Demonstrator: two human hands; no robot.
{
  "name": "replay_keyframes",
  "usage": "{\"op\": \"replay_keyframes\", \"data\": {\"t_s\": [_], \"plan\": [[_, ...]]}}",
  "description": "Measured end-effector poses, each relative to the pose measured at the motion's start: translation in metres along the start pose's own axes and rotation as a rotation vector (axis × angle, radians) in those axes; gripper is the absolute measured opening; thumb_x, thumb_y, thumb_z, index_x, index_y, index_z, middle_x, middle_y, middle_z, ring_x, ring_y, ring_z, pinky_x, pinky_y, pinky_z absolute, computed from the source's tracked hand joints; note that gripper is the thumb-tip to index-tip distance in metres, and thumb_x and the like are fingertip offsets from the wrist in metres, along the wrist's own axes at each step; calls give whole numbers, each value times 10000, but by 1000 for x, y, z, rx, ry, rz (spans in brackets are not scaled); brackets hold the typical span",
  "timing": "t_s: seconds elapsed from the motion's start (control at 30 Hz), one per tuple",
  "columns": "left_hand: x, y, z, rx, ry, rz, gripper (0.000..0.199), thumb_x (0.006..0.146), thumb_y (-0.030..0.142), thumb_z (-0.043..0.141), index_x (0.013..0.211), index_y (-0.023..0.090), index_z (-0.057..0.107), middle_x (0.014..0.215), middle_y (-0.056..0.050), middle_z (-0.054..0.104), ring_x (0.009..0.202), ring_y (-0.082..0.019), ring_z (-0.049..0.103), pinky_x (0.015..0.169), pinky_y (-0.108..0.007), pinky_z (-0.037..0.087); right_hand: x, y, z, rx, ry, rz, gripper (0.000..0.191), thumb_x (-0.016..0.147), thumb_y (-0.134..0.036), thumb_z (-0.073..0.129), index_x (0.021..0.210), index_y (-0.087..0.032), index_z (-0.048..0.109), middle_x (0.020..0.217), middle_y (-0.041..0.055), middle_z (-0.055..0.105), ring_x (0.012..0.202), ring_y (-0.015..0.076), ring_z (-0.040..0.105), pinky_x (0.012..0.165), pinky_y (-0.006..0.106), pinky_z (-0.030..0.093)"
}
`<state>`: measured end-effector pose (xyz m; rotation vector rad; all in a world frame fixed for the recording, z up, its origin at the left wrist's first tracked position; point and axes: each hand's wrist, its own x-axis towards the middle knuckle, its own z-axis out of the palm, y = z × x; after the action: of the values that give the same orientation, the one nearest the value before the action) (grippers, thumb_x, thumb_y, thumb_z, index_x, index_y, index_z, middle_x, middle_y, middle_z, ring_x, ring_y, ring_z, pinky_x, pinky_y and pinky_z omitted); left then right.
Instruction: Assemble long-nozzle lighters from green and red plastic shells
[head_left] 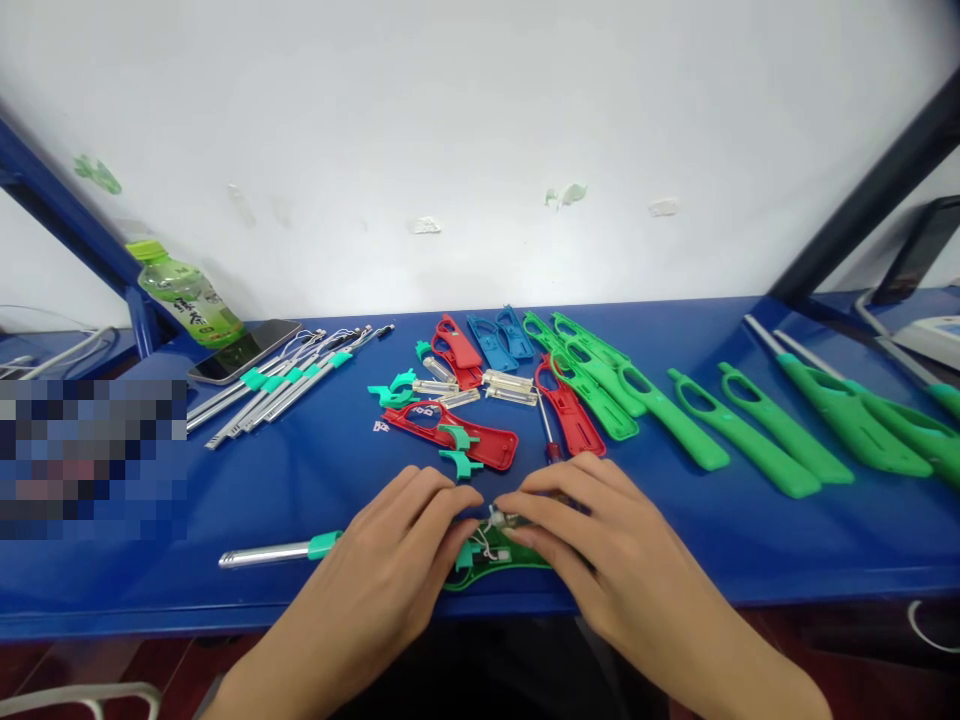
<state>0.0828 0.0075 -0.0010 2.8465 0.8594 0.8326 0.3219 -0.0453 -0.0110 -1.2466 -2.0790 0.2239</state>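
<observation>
In front of me a green lighter handle shell (519,554) lies with its inner side up near the table's front edge. A metal lighter tube (264,555) with a teal collar sticks out to its left, under my left hand (401,545). That hand is closed over the shell's left part, its fingertips beside thin white wires (486,541). My right hand (600,530) pinches a small clear fuel tank with a white valve end (498,517) just above the shell. Most of the tank is hidden by the fingers.
Metal tubes (281,390) and a phone (244,352) lie left, by a green bottle (187,300). Beyond my hands are red shells (487,447), blue shells (491,345), clear tanks (510,386), teal triggers (460,463) and a screwdriver (553,450). Green shells (750,440) and lighters (855,415) spread right.
</observation>
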Motion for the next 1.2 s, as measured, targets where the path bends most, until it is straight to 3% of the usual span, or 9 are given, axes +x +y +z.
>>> {"op": "replay_keyframes", "data": {"t_s": [0.17, 0.4, 0.67, 1.0, 1.2], "plan": [[2, -1, 0, -4, -26, 13, 165, 1186, 160, 442, 1226, 226, 588, 1063, -21, 695, 915, -211, 618, 829, -337, 548, -3, -1, -4, -52, -24, -3, 213, 1173, -241, 554, 1274, -303, 731, 1160, 28, 752, 1048, 235, 662, 903, 404, 470], [-1, -3, -1, -18, -51, 15, 194, 1165, 105, 444, 1227, 224, 585, 1059, -21, 695, 903, -210, 619, 836, -348, 559, -8, -1, -5, -107, -75, -3, 229, 1140, -195, 610, 1307, -298, 728, 1164, 23, 749, 1056, 251, 653, 937, 437, 427], [-7, -3, -2, -9, -32, -14, 436, 1067, -36, 406, 1355, 230, 597, 1123, -44, 711, 955, -198, 659, 867, -311, 600, -8, -1, -2, -137, -45, -22, 240, 1119, -173, 637, 1303, -286, 739, 1126, 15, 742, 1004, 240, 657, 904, 440, 418], [-24, -3, -17, -20, 22, -83, 223, 1130, 143, 557, 1273, 263, 679, 1166, -44, 695, 1050, -187, 662, 939, -295, 555, -7, -2, -3, -146, -46, -21, 247, 1109, -155, 652, 1308, -283, 724, 1123, 15, 743, 1018, 240, 651, 916, 437, 418], [-30, -7, -13, -18, 45, -83, 292, 1127, 88, 544, 1309, 256, 699, 1177, -50, 693, 1055, -175, 659, 914, -275, 550, -6, -2, -4, -138, -56, -16, 201, 1147, -206, 597, 1288, -284, 717, 1112, 4, 741, 996, 230, 641, 896, 430, 417]]}}
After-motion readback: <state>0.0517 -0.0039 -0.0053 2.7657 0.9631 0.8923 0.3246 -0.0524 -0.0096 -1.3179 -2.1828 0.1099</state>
